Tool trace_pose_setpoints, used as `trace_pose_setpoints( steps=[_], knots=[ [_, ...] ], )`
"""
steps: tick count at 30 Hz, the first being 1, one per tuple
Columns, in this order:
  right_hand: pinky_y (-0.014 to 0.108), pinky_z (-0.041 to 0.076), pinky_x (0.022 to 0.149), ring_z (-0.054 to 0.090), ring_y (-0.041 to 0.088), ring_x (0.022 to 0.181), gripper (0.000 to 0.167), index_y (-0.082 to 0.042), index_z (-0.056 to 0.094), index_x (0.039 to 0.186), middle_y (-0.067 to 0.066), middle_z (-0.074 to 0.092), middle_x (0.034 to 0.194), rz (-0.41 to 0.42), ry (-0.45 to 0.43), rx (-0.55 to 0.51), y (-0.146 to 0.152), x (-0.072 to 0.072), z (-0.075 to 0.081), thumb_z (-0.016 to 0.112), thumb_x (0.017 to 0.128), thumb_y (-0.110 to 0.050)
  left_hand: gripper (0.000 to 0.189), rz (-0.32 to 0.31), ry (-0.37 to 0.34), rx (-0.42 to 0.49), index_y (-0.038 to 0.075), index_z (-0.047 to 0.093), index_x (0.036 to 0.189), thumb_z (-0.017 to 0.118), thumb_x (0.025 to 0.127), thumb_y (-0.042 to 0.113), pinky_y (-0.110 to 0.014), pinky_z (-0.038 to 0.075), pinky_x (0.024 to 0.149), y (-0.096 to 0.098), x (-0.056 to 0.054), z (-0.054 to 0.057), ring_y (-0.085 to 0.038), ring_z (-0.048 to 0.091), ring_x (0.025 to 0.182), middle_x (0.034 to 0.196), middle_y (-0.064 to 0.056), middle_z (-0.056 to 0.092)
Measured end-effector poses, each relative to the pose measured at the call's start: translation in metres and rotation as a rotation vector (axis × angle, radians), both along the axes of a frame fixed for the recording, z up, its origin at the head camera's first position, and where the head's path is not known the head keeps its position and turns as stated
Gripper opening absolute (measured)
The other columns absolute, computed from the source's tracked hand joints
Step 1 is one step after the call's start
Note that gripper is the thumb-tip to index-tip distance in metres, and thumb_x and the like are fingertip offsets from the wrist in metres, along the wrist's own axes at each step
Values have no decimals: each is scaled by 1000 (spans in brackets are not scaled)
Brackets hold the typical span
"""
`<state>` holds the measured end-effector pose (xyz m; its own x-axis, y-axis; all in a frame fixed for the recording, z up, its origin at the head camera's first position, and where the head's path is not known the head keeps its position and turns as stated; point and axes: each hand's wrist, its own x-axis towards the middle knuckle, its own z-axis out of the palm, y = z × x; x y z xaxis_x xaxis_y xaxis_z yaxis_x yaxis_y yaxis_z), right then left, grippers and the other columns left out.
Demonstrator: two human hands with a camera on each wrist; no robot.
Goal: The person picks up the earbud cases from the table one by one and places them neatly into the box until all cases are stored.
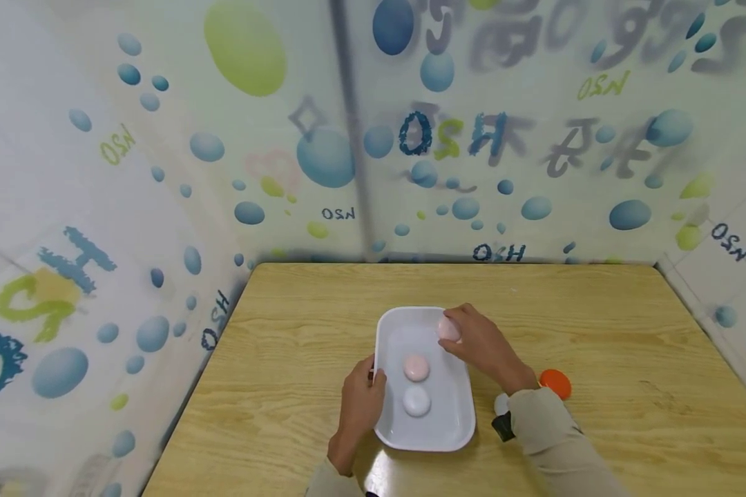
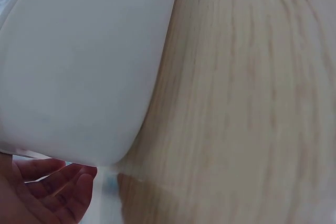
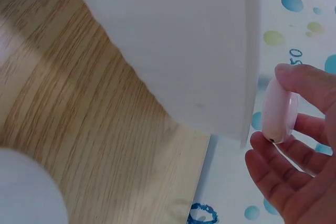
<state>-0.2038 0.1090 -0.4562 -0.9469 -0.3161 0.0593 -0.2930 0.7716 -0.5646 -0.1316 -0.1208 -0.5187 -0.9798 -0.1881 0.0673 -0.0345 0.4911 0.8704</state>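
A white rectangular tray (image 1: 444,422) sits on the wooden table. Inside it, a pale pink rounded disc (image 1: 416,368) lies near the middle, and a white rounded disc (image 1: 416,401) lies just nearer to me. My left hand (image 1: 362,400) grips the tray's left side, thumb at the rim; in the left wrist view its fingers (image 2: 79,195) curl by the tray's end. My right hand (image 1: 485,345) pinches another glossy pale pink disc (image 3: 278,109) between thumb and fingers, over the tray's far right corner. A small dark spot shows on that disc's edge.
An orange disc (image 1: 555,384) lies on the table (image 1: 286,345) right of my right wrist. Partly hidden by the right sleeve (image 1: 543,421) is a white round thing (image 1: 502,402). Patterned walls (image 1: 273,159) stand behind the table and at both sides.
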Motion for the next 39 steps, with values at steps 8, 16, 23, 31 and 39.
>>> trace_pose_setpoints(
  steps=[8,16,23,31,39],
  knots=[
    [45,52,95,61,29,112,57,-3,57,135,14,58,128,33,2,79,-15,-2,-1,77,87,-26,35,-10,6,2,-3,62,128,56,95,8,-30,54,69,0,0,-1,-21,64,88,109,-16,68],
    [43,53,96,59,24,110,57,-4,55,137,12,56,129,60,-60,78,-30,-6,-8,75,88,-26,35,-1,19,-16,-3,63,126,57,94,8,-31,54,70,0,0,0,-21,64,87,109,-16,68],
    [45,51,98,59,28,113,51,1,57,133,18,56,132,106,-36,99,-37,-10,-16,72,90,-22,34,-1,21,-24,-1,64,125,57,94,8,-30,54,69,-1,-1,-1,-21,65,86,108,-15,68],
    [40,53,94,59,20,100,49,-2,59,132,13,58,124,97,-61,142,-40,-12,-25,73,90,-23,34,-9,9,-45,-1,64,126,56,94,8,-31,53,69,-1,-2,-2,-20,64,86,107,-14,68],
    [46,46,105,54,31,126,59,-1,53,140,18,51,142,107,-72,117,-41,-10,-25,74,89,-24,34,-11,9,-49,-1,64,127,55,95,8,-30,53,69,-1,-3,-3,-20,64,88,108,-14,68]
  ],
)
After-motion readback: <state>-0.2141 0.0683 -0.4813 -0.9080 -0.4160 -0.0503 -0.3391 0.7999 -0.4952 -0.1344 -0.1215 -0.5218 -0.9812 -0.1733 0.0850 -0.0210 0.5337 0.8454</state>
